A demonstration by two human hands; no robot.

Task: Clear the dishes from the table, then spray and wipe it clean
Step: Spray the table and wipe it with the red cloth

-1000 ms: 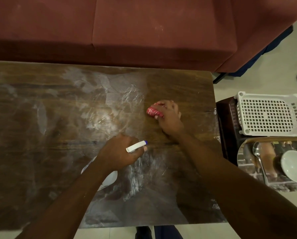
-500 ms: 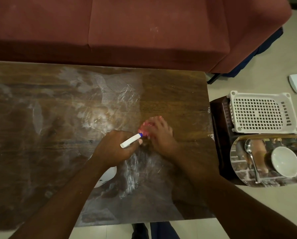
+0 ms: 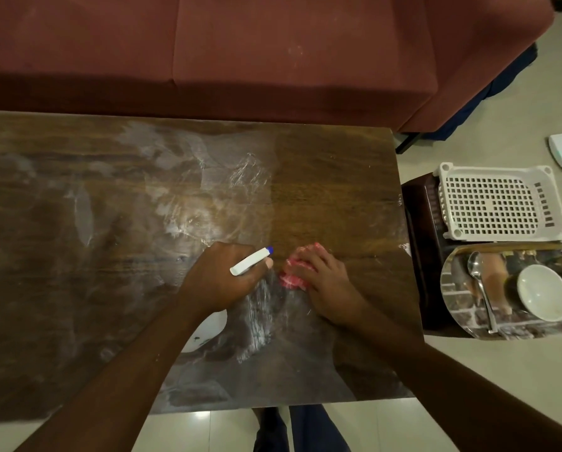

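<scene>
From the head camera, looking down over the person's arms, the left hand (image 3: 222, 275) is gripping a spray bottle (image 3: 250, 262), fingers curled round its neck, with the white, blue-tipped nozzle pointing right toward the other hand. The bottle's white body is showing below the wrist, just over the table (image 3: 338, 190). The right hand (image 3: 328, 285) is pressing a bunched pink cloth (image 3: 292, 275) flat against the tabletop, its fingers lying fairly straight across it, not wrapped round it. The cloth is sitting right of the table's middle, just beside the nozzle tip. Whitish smears and streaks are spreading across the wood's middle and left, with a dense streak between the 2 hands. A red sofa (image 3: 240, 53) is running along the table's far edge. To the right, a dark stool (image 3: 423, 256) is standing beside the table, carrying a white basket (image 3: 498, 203) and, nearer, a shiny tray (image 3: 462, 321). 1 spoon (image 3: 478, 282) and 1 white bowl (image 3: 542, 296) are lying on the tray, apart from each other
</scene>
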